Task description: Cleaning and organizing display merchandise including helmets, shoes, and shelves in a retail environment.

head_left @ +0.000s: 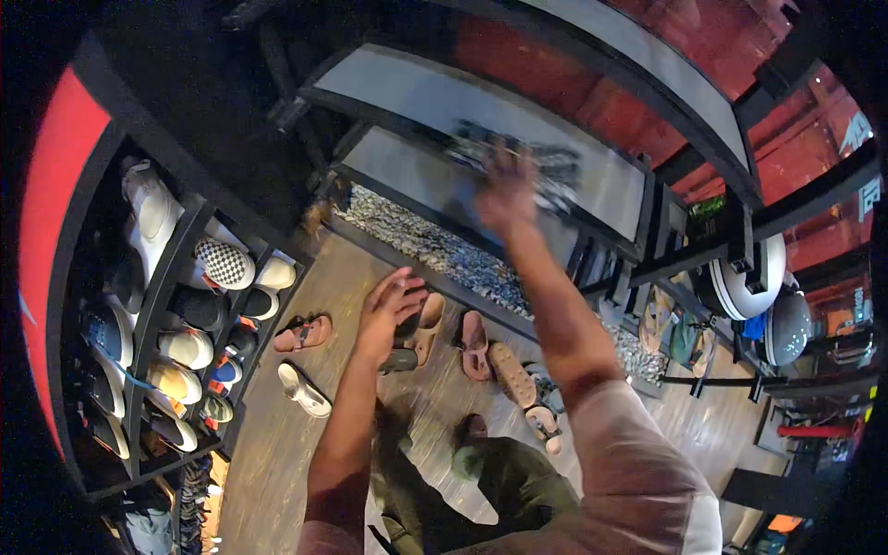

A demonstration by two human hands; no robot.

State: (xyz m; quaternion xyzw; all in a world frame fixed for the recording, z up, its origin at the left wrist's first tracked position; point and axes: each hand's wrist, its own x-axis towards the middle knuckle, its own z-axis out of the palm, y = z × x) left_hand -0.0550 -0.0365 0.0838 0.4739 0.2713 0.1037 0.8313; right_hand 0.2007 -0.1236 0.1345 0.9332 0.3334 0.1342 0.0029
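My right hand (507, 185) reaches far forward over a grey shelf board (398, 171) on a dark-framed rack. Under its fingers is a black-and-white patterned, cloth-like thing (558, 174), spread to both sides of the hand. Hand and thing are both smeared by motion, and the thing's exact kind is unclear. Lower and to the left, my left hand (390, 310) hangs in the air with its fingers apart, holding nothing. Below it on the wooden floor are several sandals, among them a brown sandal (429, 324) and a dark olive one (400, 361).
A cubby rack of shoes (208, 310) stands to the left. Pebbles (425, 242) fill a strip under the shelves. A pink-brown sandal (303, 335), a cream clog (303, 390) and a tan clog (511, 373) lie on the floor. Caps (786, 328) and more sandals are at right.
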